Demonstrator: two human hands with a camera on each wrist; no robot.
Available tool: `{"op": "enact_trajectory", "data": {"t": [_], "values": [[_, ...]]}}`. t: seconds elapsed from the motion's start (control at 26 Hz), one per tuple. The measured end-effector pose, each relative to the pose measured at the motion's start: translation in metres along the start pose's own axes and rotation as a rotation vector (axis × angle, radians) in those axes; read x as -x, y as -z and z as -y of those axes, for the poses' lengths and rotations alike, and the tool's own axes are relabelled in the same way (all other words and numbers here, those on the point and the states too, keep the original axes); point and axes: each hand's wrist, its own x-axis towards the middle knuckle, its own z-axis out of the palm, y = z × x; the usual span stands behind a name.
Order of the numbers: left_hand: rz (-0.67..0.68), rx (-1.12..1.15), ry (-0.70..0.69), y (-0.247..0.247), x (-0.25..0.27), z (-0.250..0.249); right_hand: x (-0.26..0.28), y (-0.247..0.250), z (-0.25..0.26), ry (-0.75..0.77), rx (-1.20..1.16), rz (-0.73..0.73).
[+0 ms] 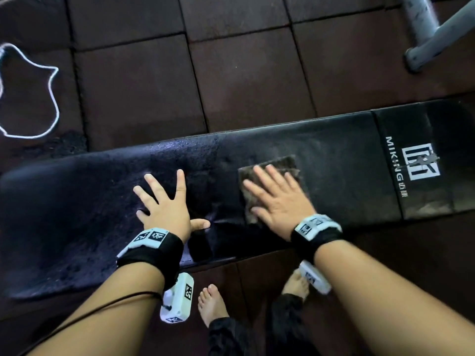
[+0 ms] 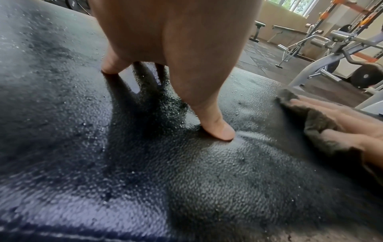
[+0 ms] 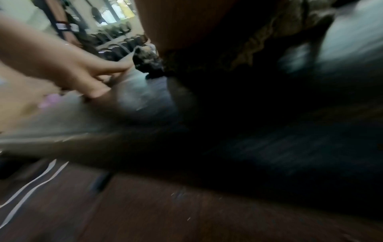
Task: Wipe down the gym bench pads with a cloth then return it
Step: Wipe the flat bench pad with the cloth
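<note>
A long black bench pad (image 1: pixel 341 160) runs across the head view, wet and beaded with droplets (image 2: pixel 145 163) toward its left end. My left hand (image 1: pixel 164 201) lies flat on the pad with fingers spread, and its thumb (image 2: pixel 217 129) presses into the vinyl. My right hand (image 1: pixel 276 195) presses flat with straight fingers on a dark grey-brown cloth (image 1: pixel 288 163) spread on the middle of the pad. The cloth (image 2: pixel 317 121) bunches under those fingers in the left wrist view. The right wrist view is motion-blurred; the cloth's edge (image 3: pixel 269 36) shows under the palm.
A white logo (image 1: pixel 421 163) marks the pad's right section. Dark rubber floor tiles (image 1: pixel 244 80) surround the bench. A white cord (image 1: pixel 33 93) loops on the floor at left. A grey machine frame (image 1: pixel 431 32) stands at the top right. My bare feet (image 1: pixel 212 304) are beside the bench.
</note>
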Motion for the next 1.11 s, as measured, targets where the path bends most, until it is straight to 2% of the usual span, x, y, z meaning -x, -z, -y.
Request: {"op": "enact_trajectory", "data": {"t": [0.12, 0.19, 0.23, 0.31, 0.42, 0.46, 0.54, 0.61, 0.69, 0.77, 0.81, 0.88, 1.0, 1.08, 1.11], "values": [[0.006, -0.009, -0.004, -0.002, -0.002, 0.001, -0.029, 0.026, -0.052, -0.304, -0.055, -0.009], [-0.005, -0.032, 0.002, -0.003, -0.004, 0.001, -0.078, 0.044, -0.045, -0.427, -0.103, -0.045], [-0.008, -0.045, 0.002, -0.004, -0.004, 0.001, -0.099, 0.048, -0.029, -0.438, -0.116, -0.050], [-0.013, -0.051, 0.000, -0.006, -0.004, 0.001, -0.115, 0.042, 0.015, -0.339, -0.100, -0.051], [-0.019, -0.049, 0.005, -0.005, -0.003, 0.002, -0.071, 0.013, 0.065, -0.078, -0.036, -0.043], [-0.019, -0.051, 0.003, -0.004, -0.003, 0.001, -0.048, 0.003, 0.064, 0.000, -0.011, -0.052], [-0.014, -0.046, 0.004, -0.003, -0.002, 0.001, -0.021, 0.000, 0.030, 0.096, 0.003, -0.022], [-0.008, -0.041, -0.001, -0.003, -0.001, 0.000, -0.027, 0.012, -0.017, 0.009, 0.014, -0.029], [-0.005, -0.040, -0.005, -0.002, -0.001, 0.000, -0.060, 0.036, -0.043, -0.192, -0.031, -0.034], [-0.007, -0.040, 0.000, -0.003, -0.001, 0.001, -0.097, 0.051, -0.036, -0.317, -0.065, -0.025], [-0.007, -0.037, 0.003, -0.004, -0.001, 0.000, -0.107, 0.051, -0.020, -0.325, -0.075, -0.023], [-0.013, -0.032, 0.000, -0.003, -0.001, 0.002, -0.102, 0.040, 0.019, -0.244, -0.059, -0.023], [-0.019, -0.017, -0.003, -0.005, -0.001, 0.001, -0.042, 0.005, 0.054, -0.023, 0.010, -0.026], [-0.027, -0.015, -0.006, -0.005, -0.001, 0.001, -0.005, -0.007, 0.028, 0.033, 0.004, -0.029], [-0.032, -0.017, -0.005, -0.005, -0.002, 0.003, 0.003, -0.006, 0.005, -0.005, -0.015, -0.037]]}}
